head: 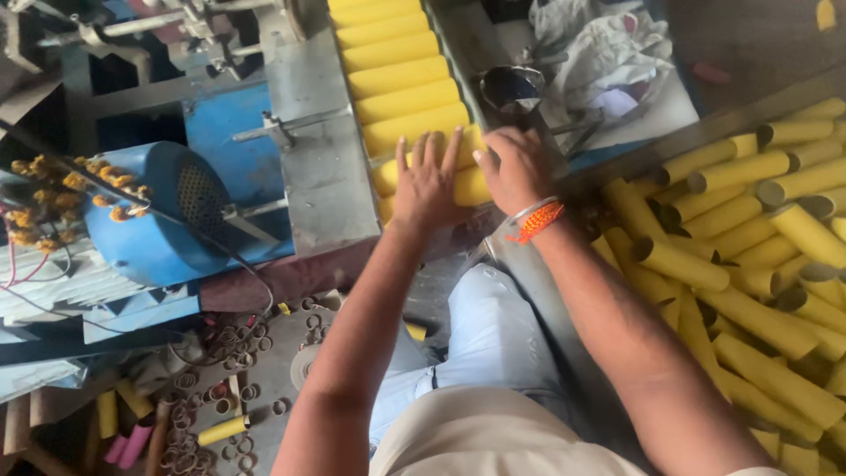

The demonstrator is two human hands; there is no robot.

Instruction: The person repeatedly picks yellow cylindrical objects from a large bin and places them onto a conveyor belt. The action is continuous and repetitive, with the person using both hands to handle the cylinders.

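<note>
A row of yellow cardboard tubes (397, 79) lies side by side across a grey metal feed tray (322, 150) that runs away from me. My left hand (429, 181) rests flat, fingers spread, on the nearest tubes at the tray's near end. My right hand (515, 167) presses on the same tubes just to the right, fingers curled over them. An orange thread band and a metal bangle (535, 220) circle my right wrist. Neither hand encloses a tube.
A big heap of loose yellow tubes (749, 256) fills a bin at the right. A blue motor housing (163, 211) with dried marigolds sits at the left. Cut cardboard rings (233, 353) litter the floor. White cloth (608, 53) lies at the back right.
</note>
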